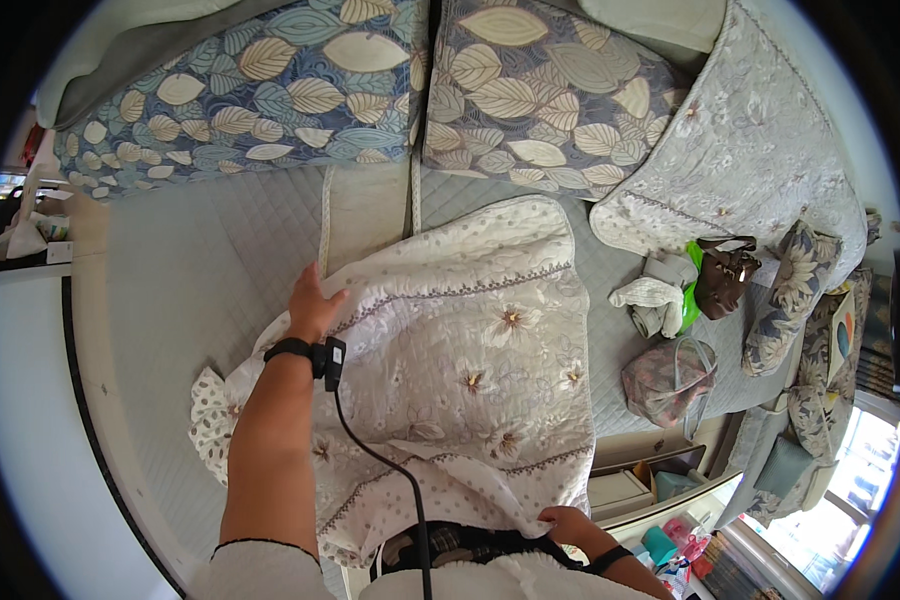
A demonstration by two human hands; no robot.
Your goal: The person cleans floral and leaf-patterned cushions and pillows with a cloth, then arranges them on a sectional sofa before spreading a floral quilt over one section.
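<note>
A pale quilted sofa cover (440,350) with flowers, dotted borders and scalloped edges lies spread out before me. My left hand (315,308) rests by its upper left edge, thumb and fingers apart. On that wrist sits a black strap with a small device (329,362), and a black cable (410,480) runs down from it. Close to my body, my right hand (568,524) pinches the cover's near edge between thumb and fingers. The near part of the cover is folded and rumpled, and its left corner (210,420) is bunched.
Under the cover is a grey quilted seat (220,240). Leaf-patterned back cushions (300,90) stand behind. At right are a similar draped cover (730,150), a brown bag (725,280), a grey-white cloth (660,295) and a patterned tote (670,380). A white surface (30,420) stands left.
</note>
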